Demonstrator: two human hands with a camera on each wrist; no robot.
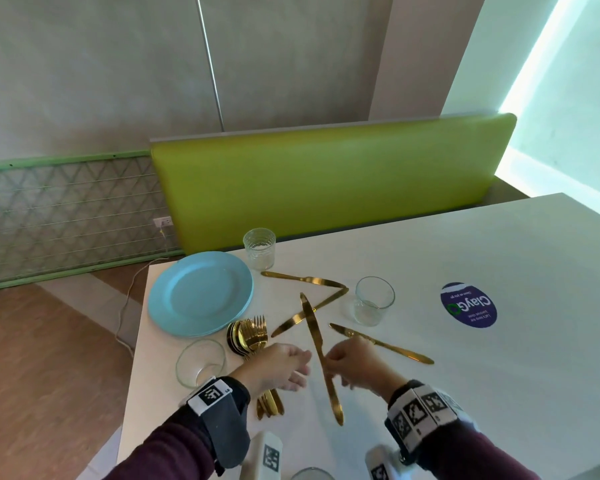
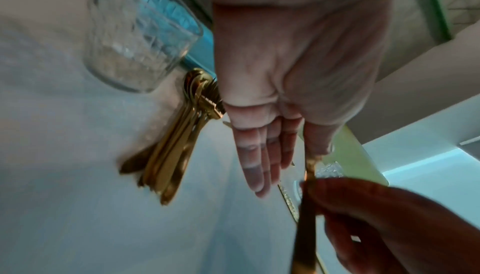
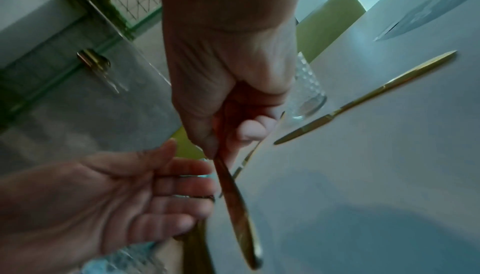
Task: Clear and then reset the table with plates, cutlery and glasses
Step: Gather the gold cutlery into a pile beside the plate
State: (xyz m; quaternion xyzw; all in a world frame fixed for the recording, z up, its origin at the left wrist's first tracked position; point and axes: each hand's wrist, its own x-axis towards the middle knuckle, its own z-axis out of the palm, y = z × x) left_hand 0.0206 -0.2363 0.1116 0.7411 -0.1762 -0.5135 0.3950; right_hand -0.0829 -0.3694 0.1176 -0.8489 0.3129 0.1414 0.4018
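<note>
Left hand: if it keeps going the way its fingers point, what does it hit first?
Most likely the gold knife pinched in the right hand. The left hand is open, fingers aimed at it; remaining gap is unclear.

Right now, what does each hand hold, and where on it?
The right hand pinches a gold knife about mid-length, near where blade meets handle. The left hand is open and holds nothing.

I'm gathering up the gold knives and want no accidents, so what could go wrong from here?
1. The right hand pinches the lifted knife near its middle, so it could pivot or slip onto the crossed knives below.
2. The open left hand waits close to that knife; a hasty handover could catch its fingers.
3. The clear glass stands beside the loose knives and could be knocked.
</note>
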